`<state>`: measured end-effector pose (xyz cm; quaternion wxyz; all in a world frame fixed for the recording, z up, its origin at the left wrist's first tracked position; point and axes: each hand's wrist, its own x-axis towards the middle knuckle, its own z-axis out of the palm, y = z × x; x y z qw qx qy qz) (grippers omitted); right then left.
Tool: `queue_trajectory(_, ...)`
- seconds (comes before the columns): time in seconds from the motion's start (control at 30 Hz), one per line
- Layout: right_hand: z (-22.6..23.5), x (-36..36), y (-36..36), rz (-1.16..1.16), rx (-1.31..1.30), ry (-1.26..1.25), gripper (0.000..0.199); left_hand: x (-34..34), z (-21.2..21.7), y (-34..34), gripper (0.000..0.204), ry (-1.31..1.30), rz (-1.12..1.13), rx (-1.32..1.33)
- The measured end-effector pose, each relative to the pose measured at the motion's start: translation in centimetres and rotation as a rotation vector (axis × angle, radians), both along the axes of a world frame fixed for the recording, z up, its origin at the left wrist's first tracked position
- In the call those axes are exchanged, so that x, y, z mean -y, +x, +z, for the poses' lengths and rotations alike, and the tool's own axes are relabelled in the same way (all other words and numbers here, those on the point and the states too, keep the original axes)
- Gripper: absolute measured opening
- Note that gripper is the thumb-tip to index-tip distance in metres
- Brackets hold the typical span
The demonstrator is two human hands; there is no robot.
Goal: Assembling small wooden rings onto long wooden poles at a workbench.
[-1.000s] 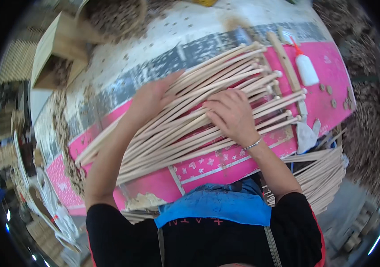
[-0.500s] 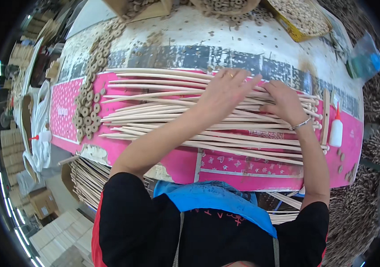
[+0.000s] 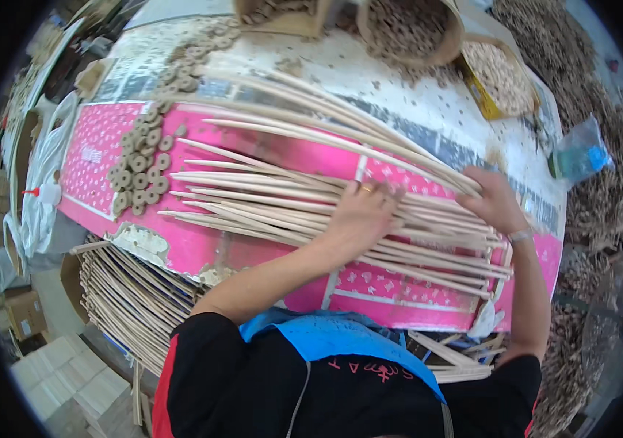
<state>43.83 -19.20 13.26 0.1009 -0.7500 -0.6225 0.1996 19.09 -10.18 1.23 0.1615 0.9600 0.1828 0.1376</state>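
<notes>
Covering most of the bench [image 3: 428, 87], a pink patterned paper sheet [image 3: 92, 157] carries a fan of long pale wooden sticks [image 3: 268, 193], spread from the sheet's left part to the right edge. Left hand [image 3: 359, 215]: flat, fingers spread, pressing the sticks mid-sheet, gripping nothing. Right hand [image 3: 492, 201]: open palm on the stick ends near the right edge. Cluster of small round wooden rings [image 3: 143, 164] sits just left of the stick tips. Risk: sticks overhang the right edge; uneven palm pressure could roll them off or sweep tips into the rings.
</notes>
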Motion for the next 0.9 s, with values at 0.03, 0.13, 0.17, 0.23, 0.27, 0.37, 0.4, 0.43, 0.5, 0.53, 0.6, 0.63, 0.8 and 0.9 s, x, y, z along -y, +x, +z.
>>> queue_trajectory(0.03, 1.7, 0.9, -0.6, -0.062, -0.049, -0.005, 0.027, 0.0, -1.1, 0.4, 0.058, 0.047, -0.004, -0.041)
queue_trajectory(0.13, 3.7, 6.0, -0.9, -0.254, -0.315, -0.023, 0.025, 0.1, -2.1, 0.4, 0.056, -0.001, 0.01, 0.023)
queue_trajectory(0.17, 3.5, 7.8, -1.8, -0.376, -0.414, -0.022, 0.025, -0.1, -1.8, 0.0, 0.054, 0.008, -0.002, 0.001)
queue_trajectory(0.23, 2.8, 11.5, -4.0, -0.539, -0.557, -0.021, 0.025, -0.7, -1.9, -0.4, 0.051, 0.0, 0.011, 0.031)
queue_trajectory(0.27, 2.6, 13.2, -4.8, -0.588, -0.587, -0.014, 0.025, -1.0, -1.8, 0.2, 0.048, -0.021, -0.004, 0.077)
queue_trajectory(0.37, -0.1, 19.4, -7.2, -0.807, -0.787, 0.031, 0.02, -1.8, -0.8, 1.1, 0.04, -0.155, -0.048, 0.07)
queue_trajectory(0.4, -0.9, 20.7, -8.5, -0.826, -0.829, 0.07, 0.018, -2.3, -0.5, 1.4, 0.04, -0.145, -0.083, 0.077)
queue_trajectory(0.43, -1.0, 21.4, -9.7, -0.82, -0.844, 0.075, 0.016, -3.1, -0.2, 1.2, 0.035, -0.207, -0.044, 0.044)
queue_trajectory(0.5, -1.6, 23.8, -11.3, -0.921, -1.037, 0.101, 0.015, -4.8, 0.0, 1.5, 0.03, -0.308, -0.019, 0.047)
queue_trajectory(0.53, -1.7, 25.2, -11.5, -0.969, -1.053, 0.067, 0.014, -5.7, 0.2, 2.2, 0.029, -0.353, -0.036, 0.088)
queue_trajectory(0.6, -3.0, 29.0, -11.6, -1.022, -1.112, -0.002, 0.016, -8.0, 0.2, 4.5, 0.027, -0.277, -0.066, -0.003)
queue_trajectory(0.63, -3.3, 30.1, -12.0, -1.08, -1.129, -0.001, 0.018, -9.4, 0.9, 6.2, 0.027, -0.25, -0.099, -0.022)
queue_trajectory(0.8, -3.9, 31.4, -12.7, -1.114, -1.197, -0.032, 0.021, -19.8, -0.3, 16.9, 0.034, -0.025, 0.123, 0.246)
queue_trajectory(0.9, -4.8, 31.9, -12.8, -1.16, -1.237, -0.05, 0.016, -23.4, 0.9, 22.9, 0.039, 0.139, 0.208, 0.31)
